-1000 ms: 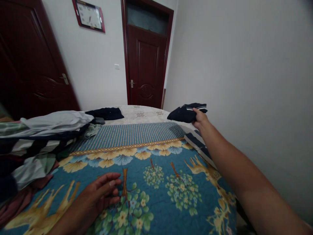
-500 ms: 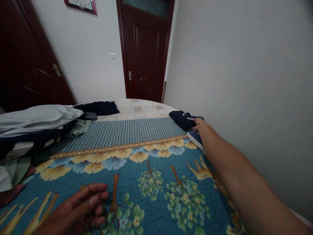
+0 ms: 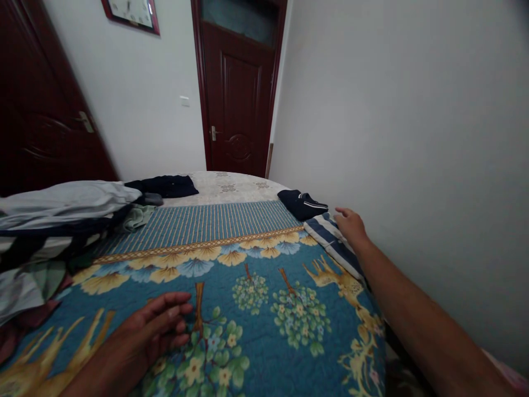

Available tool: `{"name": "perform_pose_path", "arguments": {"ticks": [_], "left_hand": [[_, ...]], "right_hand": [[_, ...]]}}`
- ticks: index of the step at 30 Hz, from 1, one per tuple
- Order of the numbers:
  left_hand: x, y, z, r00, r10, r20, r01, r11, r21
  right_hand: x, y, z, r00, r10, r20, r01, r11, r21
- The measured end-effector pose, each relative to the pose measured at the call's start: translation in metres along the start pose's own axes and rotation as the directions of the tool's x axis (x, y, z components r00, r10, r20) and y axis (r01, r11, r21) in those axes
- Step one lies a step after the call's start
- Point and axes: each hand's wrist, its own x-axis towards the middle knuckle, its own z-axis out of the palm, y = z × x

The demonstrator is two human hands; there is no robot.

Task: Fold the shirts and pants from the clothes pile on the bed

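My left hand (image 3: 159, 325) hovers over or rests on the blue patterned bedspread (image 3: 256, 342), palm inward with fingers loosely curled and apart, holding nothing. Further off at the right edge, my right hand (image 3: 350, 225) is open, its fingers stretched toward the far side. Just left of it lies a folded navy garment (image 3: 300, 205) with white stripes on its edging. Beneath and beside that hand is a folded blue-and-white striped garment (image 3: 330, 237); whether the hand touches it I cannot tell.
A heap of loose clothes (image 3: 66, 204), white, black and green, lies along the left side. Behind it sits a dark folded garment (image 3: 165, 186) on the pale patterned sheet (image 3: 231, 184). A wall (image 3: 392, 110) runs close on the right; dark red doors (image 3: 237, 99) stand beyond.
My right hand has let go of the navy garment and drawn back toward me and slightly right. More of the striped garment shows. The view has shifted slightly; my left hand stays open.
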Motion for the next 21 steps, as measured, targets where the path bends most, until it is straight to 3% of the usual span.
{"name": "perform_pose_path", "arguments": {"ticks": [3, 6, 8, 11, 21], "left_hand": [[-0.001, -0.001, 0.002, 0.999, 0.039, 0.010, -0.039, 0.999, 0.025], [0.003, -0.001, -0.001, 0.999, 0.019, 0.032, -0.021, 0.999, 0.046], [0.006, -0.001, -0.004, 0.999, -0.006, 0.048, 0.003, 0.998, 0.062], [0.008, -0.002, -0.005, 0.998, 0.005, 0.069, -0.009, 0.998, 0.068], [0.005, -0.005, -0.003, 0.994, 0.059, 0.088, -0.069, 0.992, 0.109]], "right_hand": [[-0.039, 0.025, -0.026, 0.955, -0.242, 0.173, 0.293, 0.871, -0.395], [-0.073, 0.039, -0.031, 0.904, -0.256, 0.342, 0.415, 0.716, -0.562], [-0.088, 0.040, -0.024, 0.901, -0.209, 0.381, 0.415, 0.670, -0.615], [-0.097, 0.035, -0.009, 0.929, -0.144, 0.341, 0.348, 0.655, -0.671], [-0.090, 0.022, 0.008, 0.968, -0.006, 0.251, 0.196, 0.641, -0.742]]}}
